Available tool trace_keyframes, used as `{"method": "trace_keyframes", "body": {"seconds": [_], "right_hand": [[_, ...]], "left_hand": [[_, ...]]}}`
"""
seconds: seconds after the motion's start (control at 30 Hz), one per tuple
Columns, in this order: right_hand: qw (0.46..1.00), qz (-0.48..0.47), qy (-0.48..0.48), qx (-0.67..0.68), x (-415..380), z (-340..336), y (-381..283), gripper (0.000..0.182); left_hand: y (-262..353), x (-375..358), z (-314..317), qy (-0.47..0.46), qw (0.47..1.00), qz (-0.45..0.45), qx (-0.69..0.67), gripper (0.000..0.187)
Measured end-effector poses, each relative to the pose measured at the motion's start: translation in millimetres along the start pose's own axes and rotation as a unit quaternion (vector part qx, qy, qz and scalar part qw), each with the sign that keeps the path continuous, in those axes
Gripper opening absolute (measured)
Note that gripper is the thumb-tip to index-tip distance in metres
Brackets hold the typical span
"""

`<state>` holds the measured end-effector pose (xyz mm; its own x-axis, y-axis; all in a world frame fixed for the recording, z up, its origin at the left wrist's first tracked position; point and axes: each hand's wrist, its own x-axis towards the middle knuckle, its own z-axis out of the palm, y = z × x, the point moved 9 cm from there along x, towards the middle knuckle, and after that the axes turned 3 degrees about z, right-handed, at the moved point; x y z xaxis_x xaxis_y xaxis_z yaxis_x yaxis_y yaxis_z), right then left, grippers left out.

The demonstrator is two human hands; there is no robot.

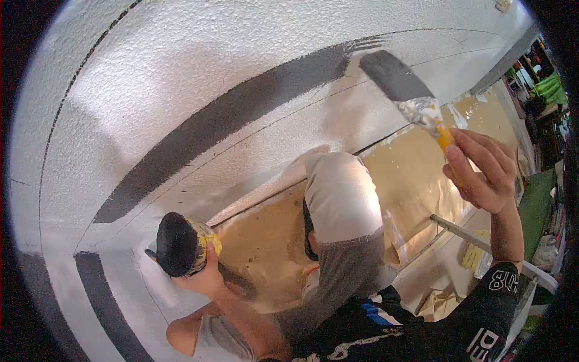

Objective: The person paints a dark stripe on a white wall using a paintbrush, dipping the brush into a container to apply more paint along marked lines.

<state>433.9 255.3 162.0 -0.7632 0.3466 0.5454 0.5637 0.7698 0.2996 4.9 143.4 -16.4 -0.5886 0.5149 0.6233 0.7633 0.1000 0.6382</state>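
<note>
My right hand [484,169] is closed around the yellow handle of a paintbrush [395,78], its wide bristles coated in dark grey paint and white smears near the ferrule. The bristle tip is close to the end of a dark grey painted band [235,111] that curves across the white textured wall [181,72]. Low on the left, my left hand [208,274] grips a paint can [181,244] with a yellow label, tilted so its dark opening faces the wall. Thin pencil-like lines run along both sides of the band.
More dark grey stripes [111,308] mark the wall at lower left. My bent knee [344,196] is between my hands, above brown floor covering [265,241]. A metal ladder [476,241] lies beside my right arm, and cluttered items including green cloth [549,90] are at far right.
</note>
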Motion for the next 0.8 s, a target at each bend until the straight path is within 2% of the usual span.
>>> {"method": "trace_keyframes", "body": {"seconds": [0.13,0.2,0.33,0.4,0.5,0.6,0.7,0.8], "right_hand": [[0.999,-0.011,0.023,0.023,9.4,4.2,-6.4,0.024],[0.999,-0.033,0.017,0.021,12.2,7.5,-10.5,0.024],[0.999,-0.029,0.014,0.004,11.5,14.6,-5.1,0.025],[1.000,-0.013,0.015,-0.023,6.1,16.2,3.6,0.026],[0.998,0.024,0.016,-0.052,-1.7,17.4,15.2,0.028],[0.998,0.034,0.016,-0.056,-11.5,19.8,23.0,0.033],[0.996,0.052,0.010,-0.067,-16.5,18.9,29.3,0.036],[0.994,0.065,0.005,-0.090,-23.5,13.5,29.2,0.036]], "left_hand": [[-4.4,-2.1,-0.1,0.014,1.000,-0.012,-0.023,0.077],[-12.5,-3.8,2.0,0.010,0.996,-0.039,-0.079,0.077],[-8.8,-1.4,1.9,0.000,0.996,-0.050,-0.070,0.077],[5.8,2.9,2.7,-0.014,0.999,0.003,-0.053,0.083],[13.4,4.2,5.3,-0.009,0.995,-0.021,-0.098,0.092],[13.6,4.8,2.8,0.034,0.991,-0.051,-0.116,0.084],[13.4,2.5,-1.2,0.026,0.996,-0.073,-0.044,0.081],[7.4,1.7,-2.9,0.024,0.997,-0.055,-0.053,0.080]]}}
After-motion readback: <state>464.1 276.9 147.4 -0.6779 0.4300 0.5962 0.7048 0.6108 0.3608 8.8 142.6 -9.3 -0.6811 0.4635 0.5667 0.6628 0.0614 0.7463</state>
